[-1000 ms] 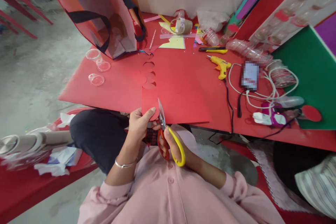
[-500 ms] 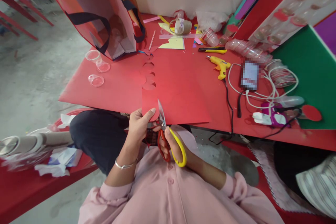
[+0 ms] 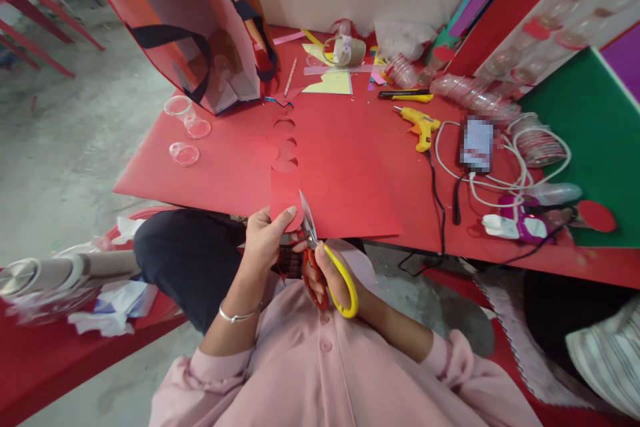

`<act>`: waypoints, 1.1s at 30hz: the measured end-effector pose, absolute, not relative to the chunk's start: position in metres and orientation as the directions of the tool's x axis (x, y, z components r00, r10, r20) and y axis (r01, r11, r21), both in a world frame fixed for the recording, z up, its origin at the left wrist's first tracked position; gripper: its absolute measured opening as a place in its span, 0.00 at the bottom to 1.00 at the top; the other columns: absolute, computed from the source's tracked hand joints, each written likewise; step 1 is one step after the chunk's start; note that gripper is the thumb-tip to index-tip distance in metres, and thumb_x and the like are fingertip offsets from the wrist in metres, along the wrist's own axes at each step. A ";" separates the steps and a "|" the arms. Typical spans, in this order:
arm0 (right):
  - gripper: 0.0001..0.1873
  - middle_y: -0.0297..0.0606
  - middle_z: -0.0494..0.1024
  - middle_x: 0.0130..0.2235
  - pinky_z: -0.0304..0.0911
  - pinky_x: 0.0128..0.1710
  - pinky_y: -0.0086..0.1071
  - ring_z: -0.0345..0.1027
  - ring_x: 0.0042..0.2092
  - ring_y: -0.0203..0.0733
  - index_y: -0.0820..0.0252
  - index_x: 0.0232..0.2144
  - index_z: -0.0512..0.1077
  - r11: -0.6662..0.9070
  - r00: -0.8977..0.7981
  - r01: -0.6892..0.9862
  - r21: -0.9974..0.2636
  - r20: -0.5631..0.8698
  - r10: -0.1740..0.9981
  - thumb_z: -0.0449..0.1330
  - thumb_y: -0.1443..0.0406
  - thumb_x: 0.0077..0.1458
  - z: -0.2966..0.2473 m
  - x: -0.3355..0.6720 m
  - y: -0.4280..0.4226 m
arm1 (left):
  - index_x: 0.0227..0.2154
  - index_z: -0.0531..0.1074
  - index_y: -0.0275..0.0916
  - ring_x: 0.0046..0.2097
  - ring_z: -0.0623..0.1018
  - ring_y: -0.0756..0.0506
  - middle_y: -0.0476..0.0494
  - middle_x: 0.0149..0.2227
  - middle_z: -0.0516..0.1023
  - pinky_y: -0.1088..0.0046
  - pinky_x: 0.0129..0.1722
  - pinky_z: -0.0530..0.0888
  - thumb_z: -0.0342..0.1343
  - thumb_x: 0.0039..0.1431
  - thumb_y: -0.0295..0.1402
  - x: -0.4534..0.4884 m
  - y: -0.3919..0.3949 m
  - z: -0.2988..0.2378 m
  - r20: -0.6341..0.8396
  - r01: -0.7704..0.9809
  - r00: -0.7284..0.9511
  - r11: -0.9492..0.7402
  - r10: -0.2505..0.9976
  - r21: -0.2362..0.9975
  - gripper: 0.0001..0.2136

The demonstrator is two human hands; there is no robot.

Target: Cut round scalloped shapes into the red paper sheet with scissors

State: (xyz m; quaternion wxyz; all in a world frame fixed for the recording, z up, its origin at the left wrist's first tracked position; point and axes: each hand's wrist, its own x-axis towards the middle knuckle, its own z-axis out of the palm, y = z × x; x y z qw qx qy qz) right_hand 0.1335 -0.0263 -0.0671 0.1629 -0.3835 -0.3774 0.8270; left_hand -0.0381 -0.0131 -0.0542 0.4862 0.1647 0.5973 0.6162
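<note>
My left hand [image 3: 265, 237] pinches the near left corner of a sheet of red paper [image 3: 345, 193], its thumb on top. Several rounded cuts run down the left edge of that sheet. In my right hand [image 3: 331, 273] are scissors [image 3: 345, 283] with one yellow and one red handle. Their blades point away from me and lie at the paper, just right of my left thumb. The right fingers are partly hidden by the handles. Beyond the cut edge, a small blue strip [image 3: 277, 101] rests on the red table.
A yellow glue gun [image 3: 423, 128], a cutter knife [image 3: 405, 95] and a phone [image 3: 477, 143] with white cable lie to the right. Clear plastic lids [image 3: 185, 155] are at left, near a large bag [image 3: 200, 33]. Yellow paper scraps [image 3: 330, 83] lie at the back.
The scissors' handles have shifted very slightly right. The left hand and its hold on the paper look unchanged.
</note>
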 end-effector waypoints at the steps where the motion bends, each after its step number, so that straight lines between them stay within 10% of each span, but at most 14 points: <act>1: 0.44 0.20 0.62 0.19 0.60 0.15 0.27 0.56 0.15 0.34 0.52 0.36 0.66 -0.666 -0.653 0.017 -0.746 -0.512 0.558 0.58 0.20 0.55 -0.067 0.134 -0.026 | 0.20 0.76 0.38 0.17 0.72 0.51 0.47 0.18 0.76 0.76 0.18 0.71 0.78 0.47 0.44 -0.038 -0.013 -0.054 -0.374 -0.400 -0.473 0.183 0.798 0.898 0.19; 33: 0.44 0.21 0.63 0.21 0.58 0.15 0.28 0.52 0.16 0.32 0.56 0.50 0.75 -0.596 -0.689 0.053 -0.801 -0.462 0.559 0.58 0.24 0.63 -0.073 0.145 -0.019 | 0.20 0.76 0.38 0.18 0.74 0.50 0.45 0.19 0.78 0.76 0.19 0.72 0.78 0.47 0.46 -0.045 -0.017 -0.059 -0.394 -0.403 -0.443 0.214 0.805 0.890 0.20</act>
